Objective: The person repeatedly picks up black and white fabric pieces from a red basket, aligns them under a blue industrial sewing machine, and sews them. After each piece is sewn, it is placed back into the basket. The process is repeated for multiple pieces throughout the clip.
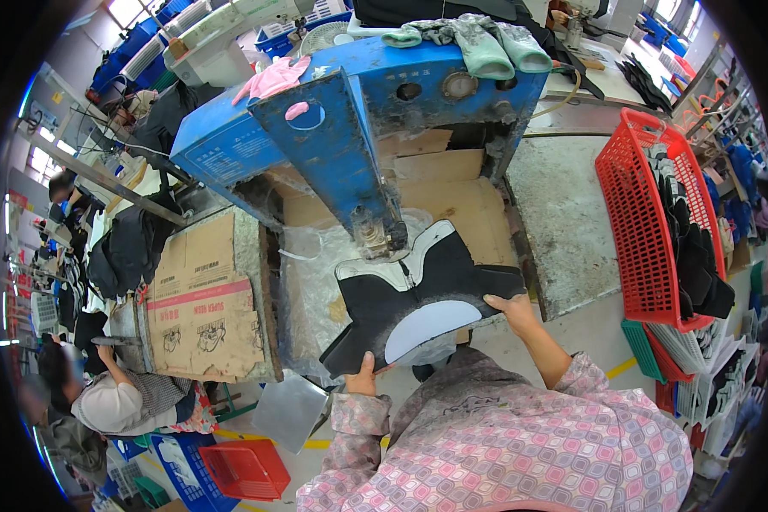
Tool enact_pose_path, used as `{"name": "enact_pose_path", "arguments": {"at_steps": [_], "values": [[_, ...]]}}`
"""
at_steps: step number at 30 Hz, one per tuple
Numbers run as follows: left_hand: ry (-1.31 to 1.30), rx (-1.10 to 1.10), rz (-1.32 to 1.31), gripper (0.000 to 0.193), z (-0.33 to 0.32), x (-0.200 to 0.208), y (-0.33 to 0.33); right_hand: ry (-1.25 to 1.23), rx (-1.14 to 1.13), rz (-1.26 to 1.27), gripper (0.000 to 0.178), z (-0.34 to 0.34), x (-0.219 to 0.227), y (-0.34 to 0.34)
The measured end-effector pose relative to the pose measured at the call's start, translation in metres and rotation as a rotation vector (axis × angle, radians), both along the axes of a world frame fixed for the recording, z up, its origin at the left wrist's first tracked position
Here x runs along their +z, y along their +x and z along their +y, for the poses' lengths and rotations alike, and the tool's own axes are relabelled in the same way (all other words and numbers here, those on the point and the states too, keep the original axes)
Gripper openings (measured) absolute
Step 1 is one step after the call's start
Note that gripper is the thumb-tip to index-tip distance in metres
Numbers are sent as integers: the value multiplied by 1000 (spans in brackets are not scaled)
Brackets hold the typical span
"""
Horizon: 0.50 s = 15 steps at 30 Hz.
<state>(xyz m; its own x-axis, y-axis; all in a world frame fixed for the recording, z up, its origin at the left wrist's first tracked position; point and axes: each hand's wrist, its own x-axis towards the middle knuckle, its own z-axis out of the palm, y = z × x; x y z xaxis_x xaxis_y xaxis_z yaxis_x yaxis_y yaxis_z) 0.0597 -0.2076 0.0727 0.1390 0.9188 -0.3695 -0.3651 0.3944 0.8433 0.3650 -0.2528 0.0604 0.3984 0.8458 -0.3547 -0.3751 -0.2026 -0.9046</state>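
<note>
Both hands support one flat workpiece, the panel (427,294), below the head (372,232) of the blue machine (316,124). The panel is black, with white trim (369,275) along its far edge and a pale half-moon patch (431,328) at its near edge. The trim lies directly at the head (contact between the two cannot be confirmed from this view).

Left hand (363,378): grasps the near left part of the panel, thumb extended on the upper face; the other fingers are largely hidden underneath. Right hand (518,313): grasps the right end of the panel, thumb on the upper face, remaining fingers mostly below the edge.

The machine carries a round gauge (461,85) on its front. Gloves (482,51) and a pink cloth (273,78) lie on top of it. Cardboard (205,299) covers the surface left of the machine; clear plastic (307,273) lies beneath the head area.

To the right stands a tall red crate (613,171) containing black pieces (687,230). At lower left, a red basket (246,469) sits beside a blue basket (218,491); a co-worker (136,401) is seated nearby.
</note>
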Motion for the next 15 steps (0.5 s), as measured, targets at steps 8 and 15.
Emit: {"name": "enact_pose_path", "arguments": {"at_steps": [8,15], "values": [[-82,71,-49,29,39,10,-29,107,25,145,47,4,42,-30],[-257,60,-268,27,51,10,-58,-6,-18,202,23,5,68,-59]]}}
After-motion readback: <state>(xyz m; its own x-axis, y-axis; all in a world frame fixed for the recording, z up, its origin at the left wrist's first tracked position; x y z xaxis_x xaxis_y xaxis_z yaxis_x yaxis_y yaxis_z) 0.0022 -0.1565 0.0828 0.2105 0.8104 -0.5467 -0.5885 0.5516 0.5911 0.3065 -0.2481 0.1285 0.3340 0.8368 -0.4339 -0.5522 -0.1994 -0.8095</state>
